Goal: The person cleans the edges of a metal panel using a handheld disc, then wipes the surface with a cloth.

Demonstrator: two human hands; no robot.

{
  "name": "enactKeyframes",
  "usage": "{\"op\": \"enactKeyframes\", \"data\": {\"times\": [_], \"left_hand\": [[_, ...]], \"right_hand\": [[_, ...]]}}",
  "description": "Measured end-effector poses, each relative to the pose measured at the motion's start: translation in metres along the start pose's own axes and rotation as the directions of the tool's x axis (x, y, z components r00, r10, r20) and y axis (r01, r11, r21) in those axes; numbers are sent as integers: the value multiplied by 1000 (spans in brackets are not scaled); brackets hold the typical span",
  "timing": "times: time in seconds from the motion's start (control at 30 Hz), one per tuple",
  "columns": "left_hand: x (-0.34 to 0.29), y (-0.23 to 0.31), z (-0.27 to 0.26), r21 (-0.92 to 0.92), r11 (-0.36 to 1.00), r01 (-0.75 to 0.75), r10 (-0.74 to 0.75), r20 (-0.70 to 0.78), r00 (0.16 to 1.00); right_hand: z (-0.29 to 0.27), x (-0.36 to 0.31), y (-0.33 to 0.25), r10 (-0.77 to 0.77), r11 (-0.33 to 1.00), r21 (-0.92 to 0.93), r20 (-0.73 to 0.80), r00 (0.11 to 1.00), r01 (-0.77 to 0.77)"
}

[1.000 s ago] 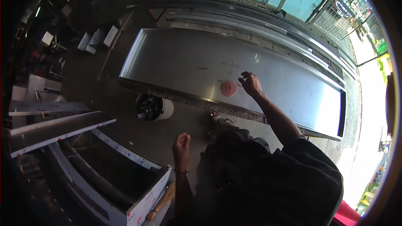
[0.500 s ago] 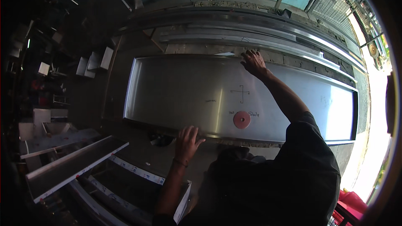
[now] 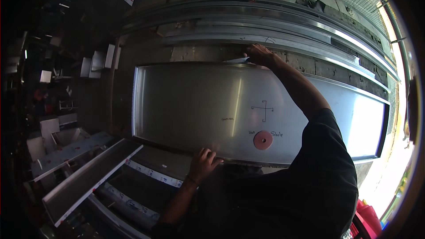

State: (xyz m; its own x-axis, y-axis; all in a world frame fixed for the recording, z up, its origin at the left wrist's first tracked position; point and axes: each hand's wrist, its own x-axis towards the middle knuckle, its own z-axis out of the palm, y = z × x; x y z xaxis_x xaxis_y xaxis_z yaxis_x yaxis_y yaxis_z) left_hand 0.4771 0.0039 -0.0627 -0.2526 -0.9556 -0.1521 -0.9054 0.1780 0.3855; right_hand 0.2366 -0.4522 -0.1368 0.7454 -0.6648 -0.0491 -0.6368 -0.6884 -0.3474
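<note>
One outstretched right hand (image 3: 262,56) at far rim of steel tray (image 3: 190,106), left hand (image 3: 203,163) curled at near rim; grasps unclear

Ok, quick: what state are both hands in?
Left hand: loosely open at near edge of metal panel, nothing visibly held.
Right hand: beside pale flat piece at far edge; grip cannot be told.
</note>
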Motion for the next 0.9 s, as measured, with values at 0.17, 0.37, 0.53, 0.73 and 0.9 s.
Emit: {"op": "enactKeyframes", "data": {"times": [0.17,0.37,0.53,0.73,0.9], "left_hand": [[6,5,-6,-26,999,24,-22,68,997],[3,-4,-4,-64,998,26,-20,93,995],[6,-14,-9,-127,992,-25,44,149,988],[11,-28,-11,-278,947,-161,193,92,977],[5,-60,-39,-376,920,-108,115,-4,993]], "right_hand": [[14,4,16,25,999,31,92,995,-28],[-4,7,-10,104,994,-63,203,974,-93],[-10,4,-8,149,986,43,188,971,-160],[-22,-1,24,224,909,288,274,935,-302],[-32,11,28,302,784,514,174,937,-348]]}}
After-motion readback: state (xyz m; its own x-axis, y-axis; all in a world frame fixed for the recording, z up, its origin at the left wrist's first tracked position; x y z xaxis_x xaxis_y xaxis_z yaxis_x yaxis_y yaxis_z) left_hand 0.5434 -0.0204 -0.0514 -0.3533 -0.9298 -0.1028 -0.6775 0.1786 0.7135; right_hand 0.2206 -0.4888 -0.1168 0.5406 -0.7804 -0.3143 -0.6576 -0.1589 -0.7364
